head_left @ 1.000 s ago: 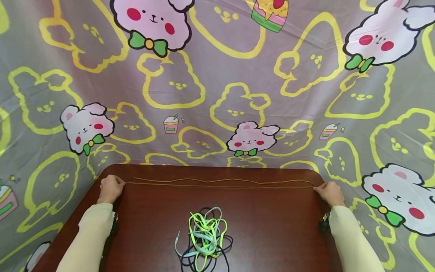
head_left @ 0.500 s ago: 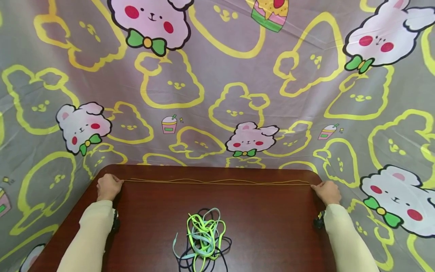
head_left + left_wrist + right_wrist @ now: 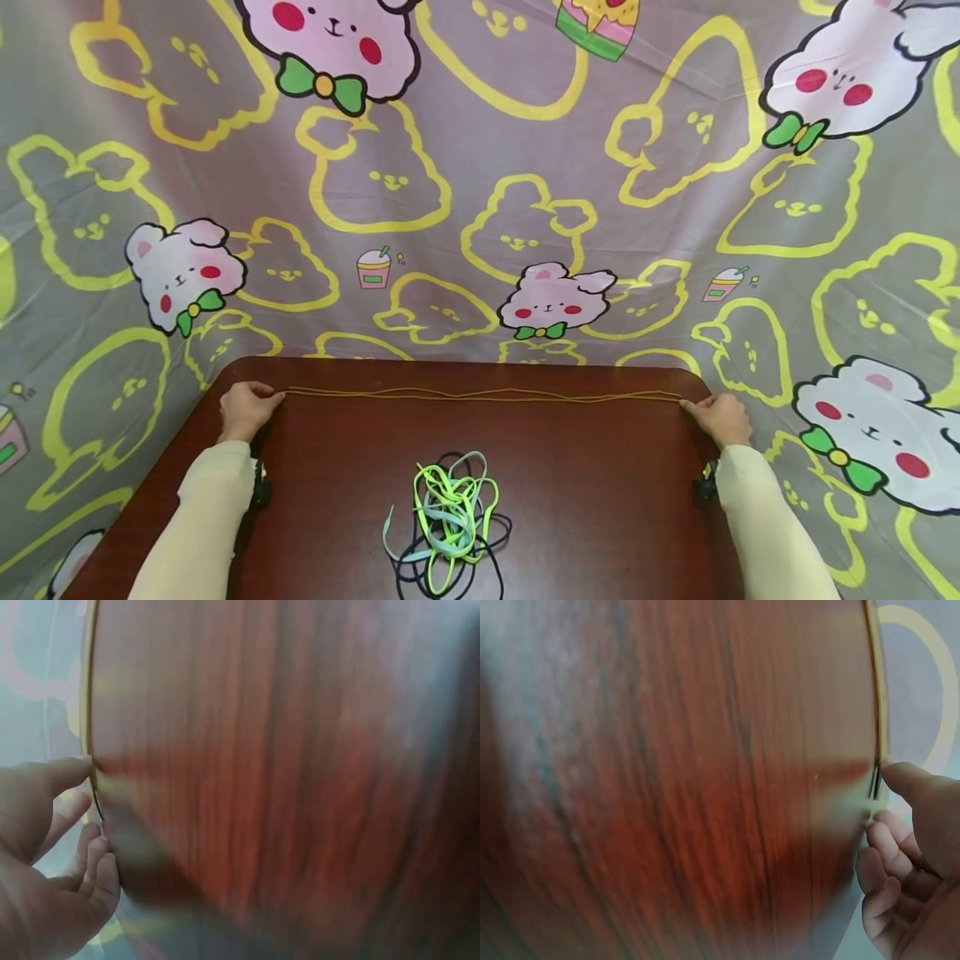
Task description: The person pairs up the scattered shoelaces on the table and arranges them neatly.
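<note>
Two thin yellow-brown shoelaces stretch side by side along the table's far edge; the nearer shoelace (image 3: 480, 399) lies in front of a slightly wavy farther shoelace (image 3: 517, 390). At the left ends is the left hand (image 3: 246, 408), its fingertips touching the lace. In the left wrist view, the thumb (image 3: 71, 772) meets the lace and a gap shows below it. The right hand (image 3: 723, 417) touches the right end. Its thumb (image 3: 907, 780) is at the lace in the right wrist view, with the dark lace tip (image 3: 875, 784) visible between thumb and curled fingers.
A tangled pile of laces, neon yellow-green, light blue and black (image 3: 450, 525), lies in the table's front middle. The dark red-brown table (image 3: 585, 483) has rounded far corners. Patterned cloth (image 3: 450, 192) hangs behind and on both sides.
The nearer shoelace, earlier pulled straight between both hands, has moved back beside the farther one and now lies slacker. The left thumb and forefinger have loosened.
</note>
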A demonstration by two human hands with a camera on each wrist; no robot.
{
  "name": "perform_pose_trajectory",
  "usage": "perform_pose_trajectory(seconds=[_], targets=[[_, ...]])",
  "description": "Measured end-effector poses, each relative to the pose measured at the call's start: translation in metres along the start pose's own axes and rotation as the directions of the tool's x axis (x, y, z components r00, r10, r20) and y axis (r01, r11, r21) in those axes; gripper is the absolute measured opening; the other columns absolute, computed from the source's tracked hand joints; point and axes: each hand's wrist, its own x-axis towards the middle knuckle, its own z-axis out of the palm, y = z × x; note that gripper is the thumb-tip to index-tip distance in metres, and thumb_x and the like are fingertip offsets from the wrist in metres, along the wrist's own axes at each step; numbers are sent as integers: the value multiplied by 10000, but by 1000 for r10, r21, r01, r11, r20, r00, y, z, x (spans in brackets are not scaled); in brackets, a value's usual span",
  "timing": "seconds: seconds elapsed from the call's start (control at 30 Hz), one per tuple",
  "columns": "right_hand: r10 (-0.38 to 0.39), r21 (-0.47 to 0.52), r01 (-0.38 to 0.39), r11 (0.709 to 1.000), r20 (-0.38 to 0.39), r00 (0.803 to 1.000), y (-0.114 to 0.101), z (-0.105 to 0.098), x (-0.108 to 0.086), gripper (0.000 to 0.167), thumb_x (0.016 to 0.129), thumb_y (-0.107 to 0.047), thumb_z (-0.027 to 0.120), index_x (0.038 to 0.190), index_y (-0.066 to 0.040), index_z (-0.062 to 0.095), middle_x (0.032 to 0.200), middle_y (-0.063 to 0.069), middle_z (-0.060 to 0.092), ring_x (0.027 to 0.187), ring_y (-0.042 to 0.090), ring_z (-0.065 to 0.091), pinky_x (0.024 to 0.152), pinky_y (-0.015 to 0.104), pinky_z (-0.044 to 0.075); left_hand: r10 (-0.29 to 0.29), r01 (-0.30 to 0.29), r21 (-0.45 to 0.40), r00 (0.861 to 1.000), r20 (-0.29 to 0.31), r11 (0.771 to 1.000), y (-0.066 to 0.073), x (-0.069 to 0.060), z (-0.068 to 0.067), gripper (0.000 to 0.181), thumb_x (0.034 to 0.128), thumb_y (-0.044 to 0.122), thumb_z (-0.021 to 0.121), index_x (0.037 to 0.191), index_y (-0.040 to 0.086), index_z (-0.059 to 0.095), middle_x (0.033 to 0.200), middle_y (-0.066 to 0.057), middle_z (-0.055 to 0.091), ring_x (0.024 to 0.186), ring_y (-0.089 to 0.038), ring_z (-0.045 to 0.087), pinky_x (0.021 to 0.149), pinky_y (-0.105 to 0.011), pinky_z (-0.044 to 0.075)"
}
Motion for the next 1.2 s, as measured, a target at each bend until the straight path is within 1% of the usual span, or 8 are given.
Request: perform_pose_trajectory(seconds=[0.17,0.3,0.47,0.57,0.7,0.83,0.93,1.2], targets=[[-15,17,16,1000,-57,998,-19,-4,-9,401,942,-320,690,1048,66,688,1030,288,690,892,450,649,665,544,496,150,-157,-63,983,-108,986,18,-11,1,317,939,120,667,1120,-139,687,1118,-349,650,1106,-520,553,1020,-637,384],[-66,67,74,995,-109,992,-53,-5,-19,336,957,-256,668,1114,40,686,1058,257,708,921,443,665,688,545,502,268,-290,-119,949,-168,950,50,-22,7,238,927,53,643,1101,-92,717,1025,-290,682,1016,-450,601,946,-558,432],[-203,131,211,969,-75,976,-107,-2,-43,323,964,-240,672,1165,12,691,1071,215,720,918,374,682,714,497,510,423,-443,-196,896,-136,875,103,-46,18,192,893,9,651,1047,-33,758,848,-159,724,739,-251,653,675,-276,474],[-324,164,325,931,-29,945,-139,6,-63,304,964,-202,678,1165,24,697,1055,206,723,894,340,685,740,477,531,475,-474,-256,878,-63,842,130,-68,22,188,908,12,659,1066,-16,757,835,-123,723,712,-198,647,625,-221,473],[-441,201,424,883,43,897,-179,22,-95,263,956,-172,695,1140,15,710,1050,169,733,913,299,686,799,476,543,512,-463,-295,851,116,836,155,-101,30,182,954,57,669,1115,25,749,923,-87,734,778,-189,650,682,-295,509],[-496,188,468,864,147,856,-219,39,-131,261,946,-202,725,1135,-23,724,1060,114,742,957,270,693,853,491,548,553,-467,-311,772,314,828,173,-125,43,174,967,95,687,1123,53,751,1009,-54,744,852,-173,668,738,-344,546],[-523,159,498,852,237,819,-243,51,-157,286,938,-254,744,1142,-54,731,1051,66,736,955,234,686,855,476,551,569,-468,-327,714,408,821,183,-139,55,165,968,107,694,1113,58,754,1018,-42,748,872,-167,687,748,-329,561],[-561,142,559,817,419,714,-274,81,-200,347,950,-290,727,1178,-27,724,1080,105,732,900,241,696,773,457,571,574,-410,-402,616,540,819,194,-157,68,196,982,137,681,1123,18,749,1031,-70,738,874,-200,685,722,-326,552]])
